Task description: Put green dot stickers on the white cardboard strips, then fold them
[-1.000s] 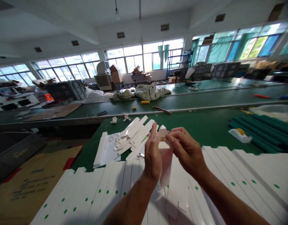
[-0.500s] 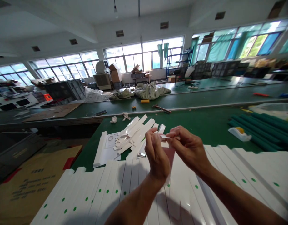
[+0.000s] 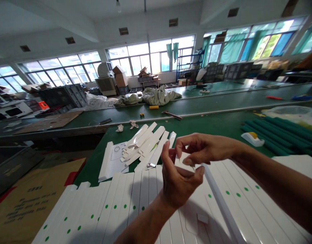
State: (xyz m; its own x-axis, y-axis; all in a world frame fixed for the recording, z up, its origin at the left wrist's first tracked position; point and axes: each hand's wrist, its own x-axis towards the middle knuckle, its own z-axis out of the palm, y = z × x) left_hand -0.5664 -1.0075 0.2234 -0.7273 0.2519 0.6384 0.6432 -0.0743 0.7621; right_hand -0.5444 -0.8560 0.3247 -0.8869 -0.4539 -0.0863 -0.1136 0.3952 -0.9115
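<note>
My left hand [image 3: 180, 179] is cupped with its thumb raised, and my right hand [image 3: 205, 147] reaches across from the right. Between their fingers is a small folded white plastic piece [image 3: 183, 162], which both hands grip. Its exact shape is partly hidden by my fingers. Under my hands lie scored white sheets with green dots [image 3: 135, 200]. A long white strip [image 3: 220, 203] lies close below my right forearm. Beyond my left thumb, on the green table, stands a heap of folded white strips [image 3: 143, 145].
A printed sheet [image 3: 117, 152] lies beside the heap. At right are green rolled mats [image 3: 272, 137] and a white tape dispenser [image 3: 250, 139]. Cardboard [image 3: 31, 200] lies below the table's left edge. Green conveyor benches [image 3: 186, 108] run behind.
My right hand has drawn rightward, away from my left, and its forearm lies flatter. The white piece has turned between my fingers. The whole view has shifted slightly left and up.
</note>
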